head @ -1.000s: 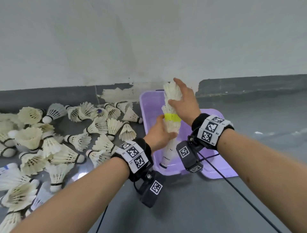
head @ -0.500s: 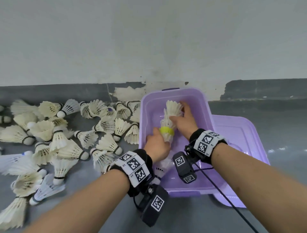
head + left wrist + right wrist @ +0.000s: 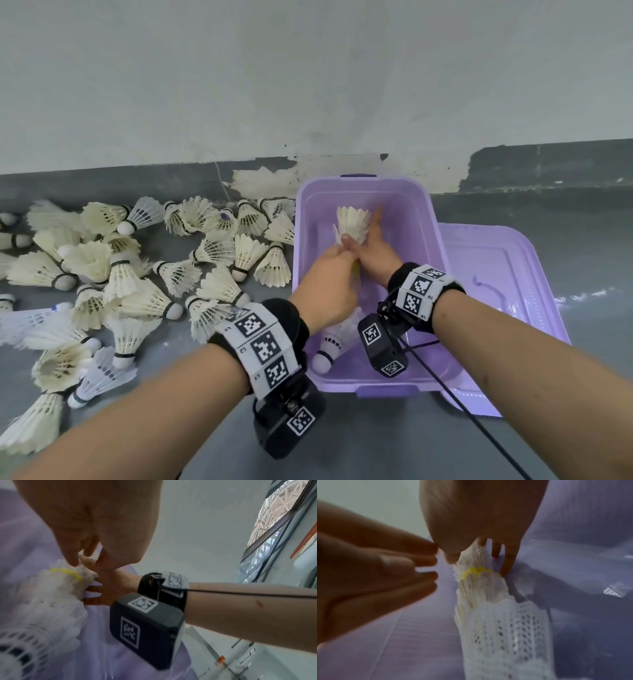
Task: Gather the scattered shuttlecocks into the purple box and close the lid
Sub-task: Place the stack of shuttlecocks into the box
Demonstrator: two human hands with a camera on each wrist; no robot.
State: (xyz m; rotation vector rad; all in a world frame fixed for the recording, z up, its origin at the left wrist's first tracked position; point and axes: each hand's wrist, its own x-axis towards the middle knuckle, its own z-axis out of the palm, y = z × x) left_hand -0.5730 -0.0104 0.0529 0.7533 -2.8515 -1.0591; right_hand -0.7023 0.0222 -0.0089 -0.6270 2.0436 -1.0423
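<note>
The purple box stands open on the grey floor, and both hands are inside it. A long stack of nested white shuttlecocks with a yellow band lies along the box bottom, cork end toward me. My right hand holds the stack between thumb and fingers just past the yellow band. My left hand lies beside it with straight fingers whose tips touch the feathers. The purple lid lies flat, partly under the box's right side.
Several loose shuttlecocks are scattered over the floor left of the box, up to its left wall. A grey wall rises right behind the box. A black cable runs from my right wrist across the box's front corner.
The stack, held upright above the box a second ago, has come down with both hands to the box bottom. My left fingers have straightened off it.
</note>
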